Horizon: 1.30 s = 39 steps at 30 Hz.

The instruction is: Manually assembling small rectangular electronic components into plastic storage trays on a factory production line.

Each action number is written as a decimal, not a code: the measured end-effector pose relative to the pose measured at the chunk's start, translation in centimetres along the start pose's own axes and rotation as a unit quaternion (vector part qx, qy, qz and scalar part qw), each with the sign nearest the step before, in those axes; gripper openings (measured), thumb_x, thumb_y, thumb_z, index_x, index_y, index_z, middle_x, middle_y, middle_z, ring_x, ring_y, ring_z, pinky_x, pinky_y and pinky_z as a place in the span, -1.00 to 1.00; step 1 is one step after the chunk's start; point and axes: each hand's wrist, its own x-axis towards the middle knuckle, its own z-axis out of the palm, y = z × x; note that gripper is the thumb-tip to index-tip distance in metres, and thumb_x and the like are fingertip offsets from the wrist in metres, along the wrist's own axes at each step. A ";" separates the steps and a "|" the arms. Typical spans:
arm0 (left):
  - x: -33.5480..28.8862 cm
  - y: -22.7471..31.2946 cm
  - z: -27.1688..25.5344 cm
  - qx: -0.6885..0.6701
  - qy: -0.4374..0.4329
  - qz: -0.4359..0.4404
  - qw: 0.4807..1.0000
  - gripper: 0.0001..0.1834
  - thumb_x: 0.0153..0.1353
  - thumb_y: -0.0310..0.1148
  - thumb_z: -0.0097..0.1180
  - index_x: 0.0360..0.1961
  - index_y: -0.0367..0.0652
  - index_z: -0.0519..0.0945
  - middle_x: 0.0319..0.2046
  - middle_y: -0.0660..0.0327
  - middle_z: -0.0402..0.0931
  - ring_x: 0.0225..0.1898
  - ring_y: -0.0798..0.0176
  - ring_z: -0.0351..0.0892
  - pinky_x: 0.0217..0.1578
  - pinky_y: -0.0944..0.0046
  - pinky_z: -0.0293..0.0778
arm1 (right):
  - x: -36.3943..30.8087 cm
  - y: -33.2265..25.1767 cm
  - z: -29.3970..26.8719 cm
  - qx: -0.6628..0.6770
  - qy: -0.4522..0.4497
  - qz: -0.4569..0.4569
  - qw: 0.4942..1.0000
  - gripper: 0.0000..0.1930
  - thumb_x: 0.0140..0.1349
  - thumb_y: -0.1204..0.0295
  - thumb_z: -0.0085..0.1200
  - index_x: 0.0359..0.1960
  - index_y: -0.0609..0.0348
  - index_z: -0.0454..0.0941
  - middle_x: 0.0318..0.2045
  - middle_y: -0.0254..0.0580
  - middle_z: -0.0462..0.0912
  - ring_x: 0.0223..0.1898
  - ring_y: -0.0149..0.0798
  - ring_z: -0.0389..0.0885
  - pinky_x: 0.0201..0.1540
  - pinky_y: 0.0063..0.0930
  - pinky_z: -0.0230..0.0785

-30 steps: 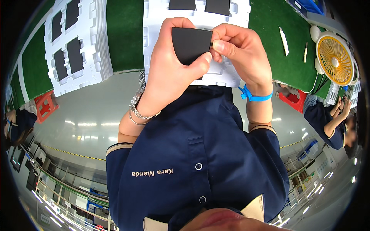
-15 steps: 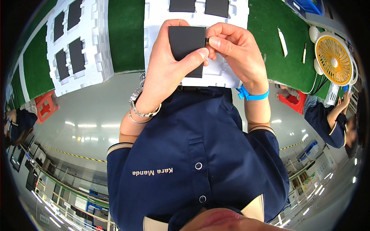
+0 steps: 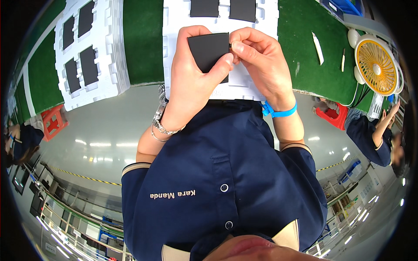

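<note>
My left hand (image 3: 191, 76) is closed round a flat black rectangular piece (image 3: 207, 50), its thumb lying across the front near the right edge. At that edge, my right hand (image 3: 265, 61) is closed, thumb and fingers pinching a small dark tab (image 3: 230, 45) that sticks out of the piece. The fingertips cover most of the tab. Both hands are above a white moulded tray (image 3: 239, 87). Farther back in the tray lie two similar black pieces, a left one (image 3: 204, 8) and a right one (image 3: 243, 9).
On the left, a stack of white trays (image 3: 104, 65) holds several black pieces. A white-handled cutter (image 3: 318, 48), a thin pale tool (image 3: 343, 60) and a yellow fan (image 3: 376, 67) are on the green tabletop (image 3: 300, 26) to the right. Another person (image 3: 370, 137) is at far right.
Both hands have shifted slightly left with the black piece, which now tilts a little differently. My right fingers still pinch at its right edge.
</note>
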 end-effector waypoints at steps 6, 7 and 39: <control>0.1 0.2 -0.2 -0.042 -0.027 -0.008 0.999 -0.61 0.21 -0.54 0.16 -0.02 -0.25 0.25 -0.36 0.16 0.58 -0.36 0.36 0.63 -0.34 0.37 0.56 | 0.3 -0.9 -0.9 -0.034 -0.049 0.026 0.998 -0.87 0.30 0.46 0.12 -0.27 0.31 0.58 -0.44 -0.33 0.57 -0.40 -0.48 0.45 -0.25 -0.57 0.34; 0.2 0.3 -0.2 -0.053 -0.031 -0.006 0.998 -0.63 0.24 -0.52 0.14 -0.02 -0.25 0.25 -0.36 0.16 0.58 -0.37 0.36 0.63 -0.33 0.37 0.56 | 0.3 -1.1 -0.9 -0.031 -0.058 0.027 0.997 -0.86 0.31 0.45 0.11 -0.27 0.31 0.58 -0.44 -0.33 0.57 -0.40 -0.48 0.45 -0.25 -0.57 0.34; -0.6 0.8 -1.9 -0.155 -0.147 -0.094 0.972 -0.75 0.39 -0.29 -0.03 -0.06 -0.25 0.38 -0.29 0.22 0.48 -0.27 0.40 0.44 -0.21 0.35 0.42 | -2.8 -1.7 0.7 -0.124 -0.074 0.050 0.988 -0.81 0.23 0.40 0.23 -0.46 0.28 0.61 -0.60 -0.34 0.59 -0.51 -0.53 0.52 -0.39 -0.60 0.38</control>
